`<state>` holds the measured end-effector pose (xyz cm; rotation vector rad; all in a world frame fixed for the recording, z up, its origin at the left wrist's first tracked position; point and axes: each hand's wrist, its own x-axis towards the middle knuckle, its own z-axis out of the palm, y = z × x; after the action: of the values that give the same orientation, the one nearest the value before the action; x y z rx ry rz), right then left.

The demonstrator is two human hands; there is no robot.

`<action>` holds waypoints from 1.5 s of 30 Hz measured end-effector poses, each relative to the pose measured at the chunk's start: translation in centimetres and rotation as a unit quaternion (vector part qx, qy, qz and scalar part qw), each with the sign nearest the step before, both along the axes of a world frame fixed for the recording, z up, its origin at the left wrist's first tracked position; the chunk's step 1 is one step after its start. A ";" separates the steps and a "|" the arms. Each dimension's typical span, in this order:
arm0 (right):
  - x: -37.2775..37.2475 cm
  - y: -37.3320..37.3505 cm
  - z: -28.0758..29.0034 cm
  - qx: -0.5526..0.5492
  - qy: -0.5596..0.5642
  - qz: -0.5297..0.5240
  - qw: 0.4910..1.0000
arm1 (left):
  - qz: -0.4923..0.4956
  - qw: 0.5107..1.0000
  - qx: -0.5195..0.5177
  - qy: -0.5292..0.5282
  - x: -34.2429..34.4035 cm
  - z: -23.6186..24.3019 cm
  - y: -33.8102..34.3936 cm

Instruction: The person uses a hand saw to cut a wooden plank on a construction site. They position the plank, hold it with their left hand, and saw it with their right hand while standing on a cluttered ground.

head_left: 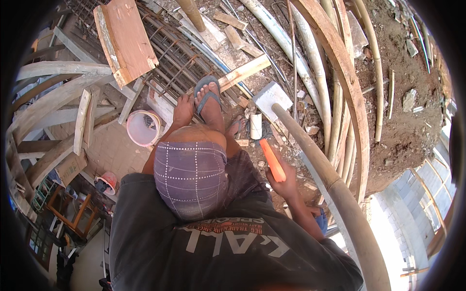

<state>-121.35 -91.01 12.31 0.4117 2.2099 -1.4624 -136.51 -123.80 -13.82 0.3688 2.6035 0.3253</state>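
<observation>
My left hand [183, 110] reaches down beside my sandalled foot [210, 100], its fingers curled at the end of a pale wooden strip [246, 71]. The foot rests over that strip, and the fingertips are partly hidden. Off to my right, my right hand [284, 178] is closed round a long, smooth orange object [273, 161] that tapers toward its far tip; its exact kind I cannot make out. A small white cylinder [256, 126] stands on the ground between the orange object and my other foot [236, 125].
A long-handled tool with a flat pale blade [272, 98] slants along my right side. Bamboo poles and curved timber [347, 72] lie beyond. A rebar cage [167, 53] and a reddish board [125, 41] are ahead left. A white bucket [144, 128] stands left, near wooden frames [63, 116].
</observation>
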 end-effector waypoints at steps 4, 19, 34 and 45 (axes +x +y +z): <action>0.9 0.2 4.1 0.081 0.061 0.019 0.995 | -0.018 1.000 -0.001 -0.017 0.1 -0.4 -0.3; 1.1 0.7 5.0 0.057 -0.021 0.022 0.998 | -0.011 0.999 0.004 -0.030 0.5 -0.5 -0.4; 0.6 0.7 5.6 0.063 -0.018 0.059 0.996 | -0.018 0.999 0.022 -0.028 0.6 -0.6 -0.8; -9.5 -3.1 -7.7 -0.001 0.010 -0.007 1.000 | -0.036 0.995 -0.050 -0.074 -0.4 -0.6 -0.5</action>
<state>-130.84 -94.13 4.57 0.4154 2.2253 -1.4806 -136.91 -124.29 -14.43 0.3890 2.4441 0.1897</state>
